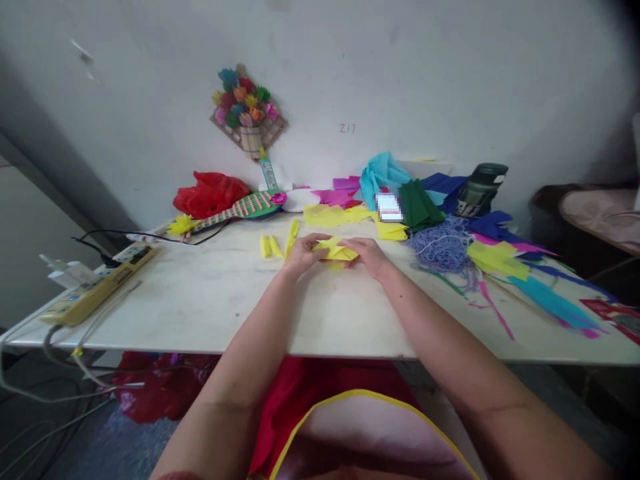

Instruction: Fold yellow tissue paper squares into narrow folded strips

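Between my two hands, just above the middle of the white table, is a folded piece of yellow crepe paper (335,250). My left hand (306,255) grips its left end with thumb and fingers. At the right end, my right hand (367,256) pinches it, with some fingertips hidden beneath the paper. Left of my left hand lie small folded yellow paper strips (271,247), and a longer yellow strip (293,236) reaches up behind that hand. Flat yellow sheets (324,215) lie farther back.
A yellow power strip (95,287) with cables runs along the left edge. Behind stand a green craft lute (257,205) and a red plastic bag (210,193). To the right are purple yarn (440,245), a phone (389,207), coloured paper and a dark bottle (481,190).
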Tool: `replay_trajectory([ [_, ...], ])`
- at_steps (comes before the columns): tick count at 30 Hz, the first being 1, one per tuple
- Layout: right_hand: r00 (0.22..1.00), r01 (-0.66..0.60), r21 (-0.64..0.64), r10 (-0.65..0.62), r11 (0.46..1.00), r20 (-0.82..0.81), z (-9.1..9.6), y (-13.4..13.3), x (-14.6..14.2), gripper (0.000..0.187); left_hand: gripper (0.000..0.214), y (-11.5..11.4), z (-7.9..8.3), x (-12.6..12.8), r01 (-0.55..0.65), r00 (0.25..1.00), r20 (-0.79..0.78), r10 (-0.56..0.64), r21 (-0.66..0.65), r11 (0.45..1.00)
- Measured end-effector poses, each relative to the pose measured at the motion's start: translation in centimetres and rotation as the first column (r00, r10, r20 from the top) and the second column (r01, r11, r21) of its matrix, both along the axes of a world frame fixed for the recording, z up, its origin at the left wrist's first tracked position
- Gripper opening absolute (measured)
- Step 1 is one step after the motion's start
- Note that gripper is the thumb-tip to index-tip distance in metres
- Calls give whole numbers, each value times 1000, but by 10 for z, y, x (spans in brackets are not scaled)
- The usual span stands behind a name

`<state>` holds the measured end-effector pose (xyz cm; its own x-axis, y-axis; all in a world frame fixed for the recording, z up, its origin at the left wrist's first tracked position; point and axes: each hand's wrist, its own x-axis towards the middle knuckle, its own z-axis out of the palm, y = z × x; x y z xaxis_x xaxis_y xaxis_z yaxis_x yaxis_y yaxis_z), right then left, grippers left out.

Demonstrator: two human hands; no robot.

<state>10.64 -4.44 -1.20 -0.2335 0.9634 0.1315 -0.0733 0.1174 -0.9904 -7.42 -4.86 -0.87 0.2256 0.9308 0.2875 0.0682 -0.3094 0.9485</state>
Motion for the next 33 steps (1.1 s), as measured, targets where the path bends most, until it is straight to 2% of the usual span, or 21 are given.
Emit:
replay_trajectory([
  [4,995,10,20,-12,1000,101,-4,4,0,33,44,2,-3,0,-6,999,-38,8,42,999],
  [10,995,19,23,-21,1000,100,-4,5,0,23,44,3,-4,0,-10,999,-52,10,6,1000],
  [17,996,30,34,-33,999,78,-4,4,-1,24,44,3,-4,-1,60,997,54,-53,-139,988],
  [26,997,72,65,-73,995,21,-2,4,-4,24,37,4,-5,-2,73,981,189,-39,-176,982],
  [33,998,45,70,-47,997,31,-2,2,-3,25,32,3,-6,-3,110,982,175,-75,-198,974],
])
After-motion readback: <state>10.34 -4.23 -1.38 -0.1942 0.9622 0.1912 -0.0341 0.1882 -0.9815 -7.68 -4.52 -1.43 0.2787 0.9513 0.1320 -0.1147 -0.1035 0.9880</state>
